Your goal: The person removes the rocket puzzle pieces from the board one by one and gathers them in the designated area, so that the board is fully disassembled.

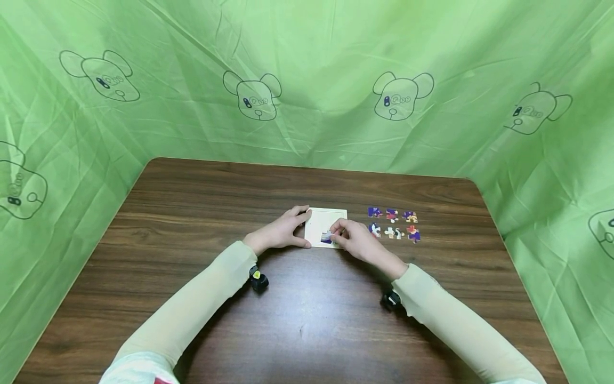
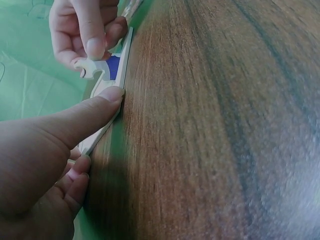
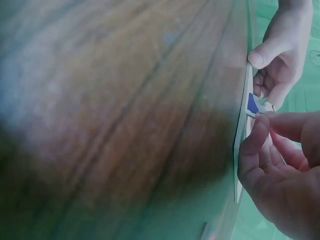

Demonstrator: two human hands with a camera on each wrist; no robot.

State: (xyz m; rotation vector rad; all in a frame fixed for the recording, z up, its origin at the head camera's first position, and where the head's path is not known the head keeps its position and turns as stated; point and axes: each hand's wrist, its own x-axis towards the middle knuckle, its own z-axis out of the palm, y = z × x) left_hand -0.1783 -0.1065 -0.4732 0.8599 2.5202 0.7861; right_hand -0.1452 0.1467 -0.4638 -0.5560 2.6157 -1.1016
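Note:
A small white puzzle tray (image 1: 318, 217) with a raised rim lies on the wooden table. My left hand (image 1: 283, 228) grips its left side, thumb on the near corner and fingers at the far-left edge. In the left wrist view the thumb (image 2: 107, 97) lies on the tray's rim. Over the tray's near right part, my right hand (image 1: 357, 240) pinches a purple, white and grey jigsaw piece (image 1: 326, 236) between thumb and fingertips. The piece (image 3: 253, 103) is partly covered by those fingers in the right wrist view. I cannot tell whether it lies flat.
Right of the tray, several loose jigsaw pieces (image 1: 392, 214) lie in two rows on the table (image 1: 240, 186), coloured purple, red, yellow and white. A green cloth (image 1: 316, 138) with printed bear heads hangs round the table's back and sides.

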